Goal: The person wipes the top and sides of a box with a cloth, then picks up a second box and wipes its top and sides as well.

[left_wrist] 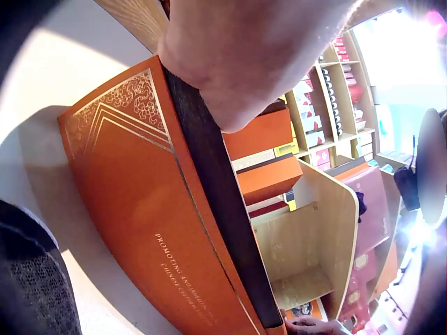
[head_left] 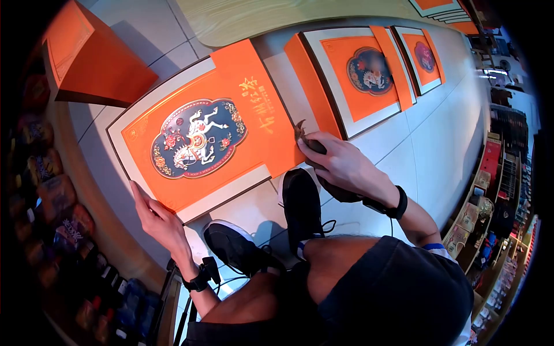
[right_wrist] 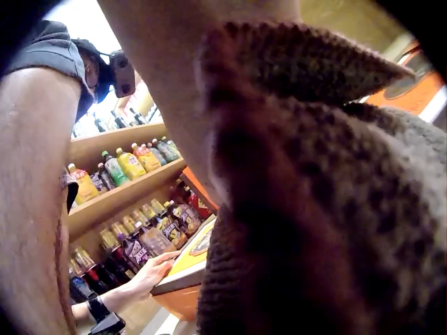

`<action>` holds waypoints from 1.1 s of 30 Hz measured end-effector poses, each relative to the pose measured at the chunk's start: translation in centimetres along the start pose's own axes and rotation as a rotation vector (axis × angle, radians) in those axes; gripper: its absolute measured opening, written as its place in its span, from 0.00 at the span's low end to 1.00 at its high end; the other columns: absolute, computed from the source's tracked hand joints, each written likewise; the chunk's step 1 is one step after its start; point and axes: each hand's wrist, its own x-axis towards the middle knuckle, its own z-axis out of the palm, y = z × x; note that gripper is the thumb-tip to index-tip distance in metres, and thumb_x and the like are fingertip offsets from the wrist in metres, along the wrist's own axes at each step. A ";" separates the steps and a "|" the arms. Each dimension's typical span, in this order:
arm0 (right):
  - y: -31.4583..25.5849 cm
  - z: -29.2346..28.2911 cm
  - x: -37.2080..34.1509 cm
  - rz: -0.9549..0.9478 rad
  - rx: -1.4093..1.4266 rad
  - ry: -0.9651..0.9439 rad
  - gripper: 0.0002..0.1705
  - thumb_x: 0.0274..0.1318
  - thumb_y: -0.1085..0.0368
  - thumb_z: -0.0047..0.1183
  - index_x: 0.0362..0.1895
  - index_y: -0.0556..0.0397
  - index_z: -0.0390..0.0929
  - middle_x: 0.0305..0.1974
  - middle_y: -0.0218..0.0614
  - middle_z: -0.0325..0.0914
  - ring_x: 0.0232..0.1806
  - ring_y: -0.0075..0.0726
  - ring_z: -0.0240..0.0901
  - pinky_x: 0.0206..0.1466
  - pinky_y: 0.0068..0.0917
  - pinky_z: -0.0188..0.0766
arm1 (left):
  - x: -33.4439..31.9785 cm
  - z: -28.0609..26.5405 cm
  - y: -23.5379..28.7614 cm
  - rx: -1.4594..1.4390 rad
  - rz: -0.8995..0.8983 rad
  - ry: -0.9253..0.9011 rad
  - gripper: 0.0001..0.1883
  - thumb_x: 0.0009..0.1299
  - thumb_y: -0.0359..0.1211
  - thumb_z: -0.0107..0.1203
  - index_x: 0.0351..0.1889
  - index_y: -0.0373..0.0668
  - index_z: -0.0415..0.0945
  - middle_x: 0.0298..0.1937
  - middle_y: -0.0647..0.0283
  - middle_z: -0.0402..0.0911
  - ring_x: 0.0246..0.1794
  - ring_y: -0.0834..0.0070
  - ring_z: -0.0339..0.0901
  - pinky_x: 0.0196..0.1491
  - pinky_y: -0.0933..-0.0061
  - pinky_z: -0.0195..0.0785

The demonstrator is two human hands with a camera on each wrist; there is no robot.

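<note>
An orange gift box [head_left: 202, 135] with a white horse on a dark blue panel lies face up before the feet. My left hand [head_left: 158, 222] touches its near left corner, the fingers fairly straight; the left wrist view shows this hand [left_wrist: 258, 63] by the box's dark edge, above its orange side [left_wrist: 160, 216]. At the right end of the box, my right hand [head_left: 352, 170] grips a brown cloth [head_left: 340, 192], part of which sticks out past the fingers against the orange band. The cloth [right_wrist: 328, 181] fills much of the right wrist view, hiding the fingertips.
Similar orange boxes [head_left: 358, 81] lie in a row to the right on the tiled floor [head_left: 404, 150]. An orange bag or box [head_left: 101, 63] stands at upper left. Shelves of packets and bottles [right_wrist: 129, 164] line the left; more stocked shelves [head_left: 499, 202] stand at right. Two shoes [head_left: 234, 245] are close by.
</note>
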 end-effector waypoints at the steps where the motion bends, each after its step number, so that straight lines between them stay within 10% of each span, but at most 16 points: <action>1: 0.0 -0.1 -0.1 -0.005 -0.011 -0.018 0.34 0.56 0.65 0.63 0.68 0.57 0.71 0.62 0.46 0.70 0.63 0.51 0.72 0.61 0.40 0.76 | 0.0 0.0 -0.1 -0.005 -0.004 -0.003 0.26 0.81 0.23 0.41 0.77 0.46 0.65 0.34 0.64 0.71 0.26 0.81 0.62 0.30 0.76 0.64; 14: -0.5 -1.9 -1.3 -0.004 0.124 -0.127 0.29 0.54 0.64 0.64 0.62 0.55 0.76 0.58 0.46 0.72 0.56 0.50 0.77 0.58 0.40 0.78 | 0.2 -0.7 0.6 0.004 -0.117 -0.095 0.26 0.81 0.24 0.43 0.77 0.45 0.64 0.47 0.52 0.79 0.38 0.65 0.77 0.44 0.69 0.72; 17: 0.1 -3.0 -1.2 0.025 0.291 -0.142 0.20 0.55 0.66 0.64 0.53 0.58 0.82 0.48 0.45 0.79 0.44 0.50 0.80 0.49 0.40 0.78 | 0.6 -0.2 0.3 -0.002 0.066 0.001 0.25 0.83 0.28 0.43 0.77 0.41 0.62 0.62 0.46 0.79 0.55 0.57 0.81 0.56 0.66 0.72; 18: 0.5 -3.6 -1.0 0.156 0.420 -0.154 0.15 0.59 0.62 0.63 0.44 0.61 0.83 0.40 0.45 0.79 0.40 0.46 0.82 0.46 0.36 0.77 | 0.7 -1.1 1.0 -0.062 -0.232 -0.151 0.26 0.85 0.35 0.43 0.78 0.37 0.57 0.74 0.42 0.68 0.72 0.51 0.70 0.68 0.61 0.64; 20: 1.2 -3.1 -1.0 0.486 0.710 -0.096 0.28 0.69 0.53 0.59 0.21 0.64 0.79 0.20 0.39 0.76 0.26 0.31 0.79 0.37 0.28 0.72 | 0.9 -1.1 0.3 -0.063 -0.200 -0.158 0.28 0.85 0.38 0.42 0.79 0.35 0.55 0.75 0.41 0.66 0.74 0.50 0.67 0.71 0.60 0.61; 23: 1.8 -2.7 0.4 0.658 0.972 0.074 0.32 0.71 0.50 0.57 0.17 0.60 0.74 0.18 0.32 0.74 0.22 0.25 0.74 0.35 0.27 0.71 | 1.7 -1.1 -1.3 -0.061 -0.174 -0.200 0.33 0.85 0.44 0.39 0.79 0.32 0.50 0.78 0.38 0.60 0.79 0.47 0.58 0.77 0.59 0.51; 25: 1.8 -3.7 1.7 0.631 1.071 -0.018 0.26 0.73 0.50 0.55 0.25 0.57 0.75 0.23 0.28 0.75 0.28 0.21 0.74 0.39 0.23 0.71 | 2.4 -1.1 -1.6 -0.004 -0.072 -0.174 0.32 0.85 0.47 0.39 0.80 0.36 0.54 0.67 0.40 0.74 0.68 0.56 0.73 0.69 0.62 0.60; 28: 1.7 -3.4 3.6 0.536 1.212 0.058 0.18 0.73 0.53 0.55 0.50 0.56 0.74 0.36 0.29 0.77 0.42 0.20 0.74 0.51 0.20 0.69 | 3.6 -2.0 -1.7 -0.080 -0.196 -0.304 0.33 0.85 0.51 0.37 0.78 0.36 0.58 0.76 0.42 0.66 0.77 0.55 0.63 0.74 0.61 0.55; 33: 3.4 -1.9 6.6 0.466 1.095 0.128 0.24 0.71 0.54 0.56 0.62 0.58 0.74 0.45 0.34 0.77 0.49 0.24 0.73 0.56 0.23 0.70 | 5.3 -2.1 -0.7 -0.133 -0.339 -0.408 0.37 0.84 0.56 0.36 0.78 0.35 0.56 0.64 0.38 0.76 0.70 0.47 0.71 0.68 0.60 0.61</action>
